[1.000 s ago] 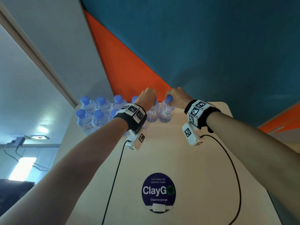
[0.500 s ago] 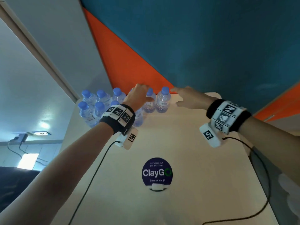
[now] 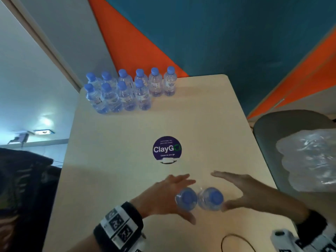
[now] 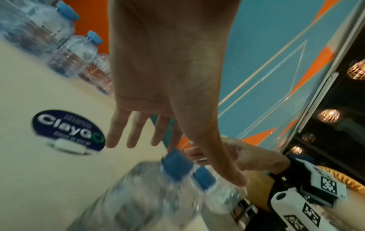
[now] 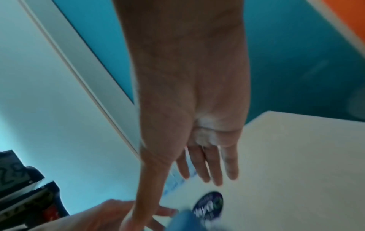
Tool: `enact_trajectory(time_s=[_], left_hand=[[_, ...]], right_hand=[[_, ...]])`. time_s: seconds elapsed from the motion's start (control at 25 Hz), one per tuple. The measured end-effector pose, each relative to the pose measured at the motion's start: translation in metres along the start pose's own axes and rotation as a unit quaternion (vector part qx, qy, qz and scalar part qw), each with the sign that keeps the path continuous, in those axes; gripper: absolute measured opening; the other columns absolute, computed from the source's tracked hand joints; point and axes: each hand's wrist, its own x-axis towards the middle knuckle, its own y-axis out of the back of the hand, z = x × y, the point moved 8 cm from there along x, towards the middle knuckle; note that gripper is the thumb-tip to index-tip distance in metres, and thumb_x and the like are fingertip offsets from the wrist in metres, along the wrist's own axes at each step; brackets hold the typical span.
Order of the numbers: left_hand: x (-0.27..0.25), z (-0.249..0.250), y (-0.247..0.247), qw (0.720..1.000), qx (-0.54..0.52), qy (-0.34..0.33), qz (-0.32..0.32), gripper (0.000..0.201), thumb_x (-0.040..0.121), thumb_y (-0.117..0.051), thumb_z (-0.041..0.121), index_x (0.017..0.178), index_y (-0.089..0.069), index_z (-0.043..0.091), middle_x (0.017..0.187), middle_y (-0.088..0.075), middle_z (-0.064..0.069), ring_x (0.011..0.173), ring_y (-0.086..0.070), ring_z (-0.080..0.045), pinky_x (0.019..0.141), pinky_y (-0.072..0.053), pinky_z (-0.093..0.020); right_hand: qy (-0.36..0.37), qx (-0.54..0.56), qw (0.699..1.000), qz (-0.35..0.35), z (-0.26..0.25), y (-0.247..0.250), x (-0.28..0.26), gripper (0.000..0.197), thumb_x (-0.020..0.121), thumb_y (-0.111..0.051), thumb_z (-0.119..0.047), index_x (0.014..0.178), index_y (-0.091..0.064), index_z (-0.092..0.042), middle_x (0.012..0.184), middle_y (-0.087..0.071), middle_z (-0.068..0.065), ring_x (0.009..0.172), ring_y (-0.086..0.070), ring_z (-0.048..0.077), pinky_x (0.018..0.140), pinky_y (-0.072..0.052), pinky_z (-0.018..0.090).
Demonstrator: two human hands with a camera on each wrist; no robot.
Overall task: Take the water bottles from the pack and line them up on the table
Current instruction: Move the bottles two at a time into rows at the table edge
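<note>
Two clear water bottles with blue caps, one on the left and one on the right, stand side by side near the table's front edge. My left hand flanks the left one with fingers spread and thumb out. My right hand flanks the right one, fingers straight. Neither hand grips a bottle. The left wrist view shows my spread fingers above both caps. Several more bottles stand grouped at the far left corner of the table.
The beige table carries a round purple ClayGo sticker in its middle. A grey chair at the right holds crumpled clear plastic wrap. A black cable loops at the front edge. A dark bag sits at the left.
Both hands have let go of the far bottles and drawn back to the near edge. They now flank two bottles standing there. The head view has tilted down.
</note>
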Motion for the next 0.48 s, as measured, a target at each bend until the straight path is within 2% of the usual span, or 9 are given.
enact_trajectory(time_s=[0.04,0.12,0.2,0.28,0.36,0.48], left_hand=[[-0.003,0.001,-0.014,1.0,-0.018,-0.007,0.006,0.089,0.067,-0.075,0.053,0.14,-0.027,0.038,0.154,-0.026,0.013,0.138,-0.028,-0.009,0.116,-0.031,-0.034],[-0.004,0.0,-0.024,0.998,-0.044,-0.01,0.048,0.074,0.076,-0.072,0.042,0.139,-0.034,0.032,0.149,-0.037,0.008,0.133,-0.037,-0.012,0.112,-0.036,-0.033],[-0.004,-0.004,-0.022,0.992,-0.076,0.0,0.096,0.054,0.083,-0.068,0.026,0.132,-0.046,0.023,0.139,-0.051,0.002,0.123,-0.049,-0.015,0.105,-0.04,-0.029],[-0.004,-0.004,-0.016,0.988,-0.102,-0.004,0.115,0.042,0.081,-0.069,0.017,0.121,-0.057,0.014,0.125,-0.063,-0.006,0.11,-0.058,-0.018,0.094,-0.043,-0.026],[-0.003,-0.008,-0.01,0.985,-0.127,-0.005,0.121,0.034,0.079,-0.071,0.014,0.112,-0.062,0.014,0.111,-0.07,-0.008,0.09,-0.062,-0.008,0.083,-0.046,-0.027],[0.005,-0.022,0.011,0.978,-0.147,0.018,0.146,0.028,0.077,-0.073,0.017,0.103,-0.064,0.022,0.094,-0.073,-0.003,0.066,-0.055,0.006,0.071,-0.048,-0.021]], right_hand=[[0.001,0.036,0.999,0.011,0.009,-0.016,-0.005,0.083,0.057,-0.07,-0.07,0.126,-0.026,-0.063,0.135,-0.025,-0.045,0.129,-0.028,-0.021,0.105,-0.025,0.011],[0.003,0.084,0.995,0.048,0.018,-0.038,-0.008,0.077,0.058,-0.071,-0.067,0.122,-0.029,-0.064,0.135,-0.032,-0.045,0.126,-0.031,-0.024,0.102,-0.026,0.003],[0.006,0.111,0.989,0.102,0.025,-0.047,-0.007,0.066,0.068,-0.077,-0.048,0.12,-0.038,-0.06,0.129,-0.041,-0.048,0.124,-0.038,-0.021,0.097,-0.026,-0.005],[-0.004,0.116,0.983,0.146,0.035,-0.046,-0.006,0.056,0.078,-0.076,-0.025,0.114,-0.047,-0.057,0.12,-0.042,-0.054,0.12,-0.043,-0.02,0.094,-0.028,-0.007],[-0.006,0.1,0.983,0.157,0.039,-0.042,-0.002,0.052,0.081,-0.073,-0.02,0.11,-0.05,-0.057,0.115,-0.044,-0.056,0.118,-0.046,-0.018,0.097,-0.035,0.0],[0.01,0.082,0.983,0.162,0.027,-0.026,0.006,0.043,0.082,-0.071,-0.025,0.105,-0.05,-0.054,0.115,-0.052,-0.044,0.108,-0.057,-0.012,0.096,-0.045,0.02]])
